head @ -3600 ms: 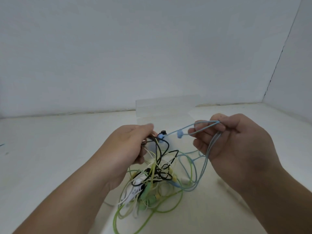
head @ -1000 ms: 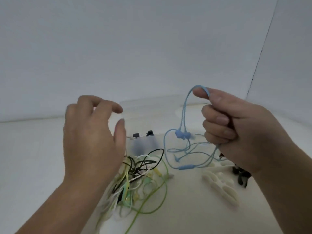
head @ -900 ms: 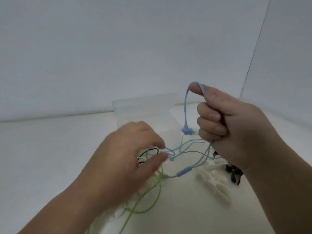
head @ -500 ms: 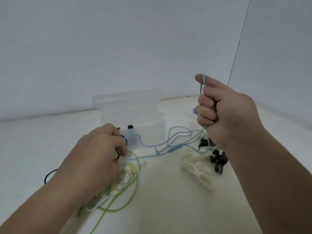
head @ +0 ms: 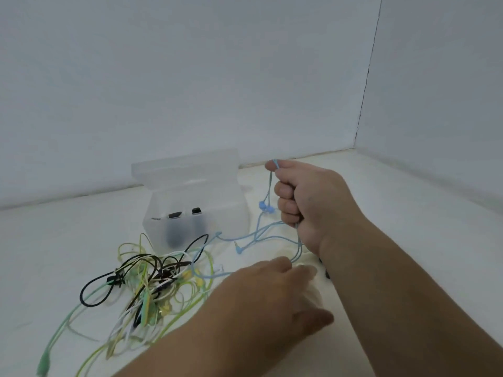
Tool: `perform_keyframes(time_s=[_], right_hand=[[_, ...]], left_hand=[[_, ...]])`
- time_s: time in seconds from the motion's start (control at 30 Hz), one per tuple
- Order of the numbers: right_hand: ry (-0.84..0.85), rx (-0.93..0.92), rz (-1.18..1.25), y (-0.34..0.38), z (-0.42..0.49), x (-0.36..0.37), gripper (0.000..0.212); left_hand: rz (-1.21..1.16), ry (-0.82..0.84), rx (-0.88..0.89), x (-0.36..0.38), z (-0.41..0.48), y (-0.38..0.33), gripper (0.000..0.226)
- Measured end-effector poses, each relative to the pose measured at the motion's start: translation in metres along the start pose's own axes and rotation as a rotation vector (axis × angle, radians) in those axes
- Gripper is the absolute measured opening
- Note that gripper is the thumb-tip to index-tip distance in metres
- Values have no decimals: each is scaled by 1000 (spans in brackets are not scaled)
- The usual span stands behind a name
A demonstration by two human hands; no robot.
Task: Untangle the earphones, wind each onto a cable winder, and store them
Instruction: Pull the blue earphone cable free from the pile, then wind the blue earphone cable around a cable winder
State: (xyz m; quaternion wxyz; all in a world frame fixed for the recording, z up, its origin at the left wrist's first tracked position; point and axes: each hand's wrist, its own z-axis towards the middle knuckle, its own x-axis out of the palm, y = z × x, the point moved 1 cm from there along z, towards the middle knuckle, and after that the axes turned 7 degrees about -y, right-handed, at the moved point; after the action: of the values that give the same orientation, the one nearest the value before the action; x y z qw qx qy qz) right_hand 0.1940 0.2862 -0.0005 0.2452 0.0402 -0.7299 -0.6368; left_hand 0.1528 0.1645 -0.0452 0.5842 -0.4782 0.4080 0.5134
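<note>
My right hand [head: 307, 202] is a fist that grips the light blue earphone [head: 255, 236] above the table. Its two earbuds [head: 265, 208] dangle just left of the fist, and the rest of its cable trails over the table to the tangle. The tangle of black, green, yellow and white earphones [head: 152, 281] lies at the left. My left hand [head: 272, 292] reaches across to the right with fingers and thumb spread over a cream cable winder [head: 302, 266], which is mostly hidden. I cannot tell whether the fingers touch it.
A clear plastic storage box [head: 217, 213] stands behind the tangle with its lid [head: 185, 167] raised and dark items inside. A black winder [head: 326, 274] peeks out beside my right forearm. White walls meet in a corner at the back right.
My left hand has left the tangle and moved right, under my right hand, toward the cream winder. My right hand has come lower with the blue earphone still in its grip.
</note>
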Motion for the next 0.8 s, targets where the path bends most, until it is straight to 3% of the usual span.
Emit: perform_keyframes(time_s=[0.07, 0.27, 0.43, 0.5, 0.63, 0.73, 0.8], right_hand=[[23, 5, -24, -1, -1, 1, 22], [67, -28, -82, -2, -3, 1, 19], [83, -67, -117, -7, -5, 4, 19], [83, -90, -116, -6, -6, 4, 20], [89, -117, -137, -3, -10, 4, 21], [118, -143, -262, -2, -15, 5, 21], [180, -246, -488, -1, -20, 8, 21]], left_hand=[[67, -4, -15, 10, 5, 3, 82], [96, -33, -148, 5, -5, 22, 39], [-20, -102, -122, -9, -11, 41, 27], [-302, -147, -164, -20, -13, 50, 22], [-1198, -92, -249, -42, -17, 74, 30], [-1442, -393, -232, -48, -15, 86, 33], [-1506, -633, -329, -49, -12, 90, 34]])
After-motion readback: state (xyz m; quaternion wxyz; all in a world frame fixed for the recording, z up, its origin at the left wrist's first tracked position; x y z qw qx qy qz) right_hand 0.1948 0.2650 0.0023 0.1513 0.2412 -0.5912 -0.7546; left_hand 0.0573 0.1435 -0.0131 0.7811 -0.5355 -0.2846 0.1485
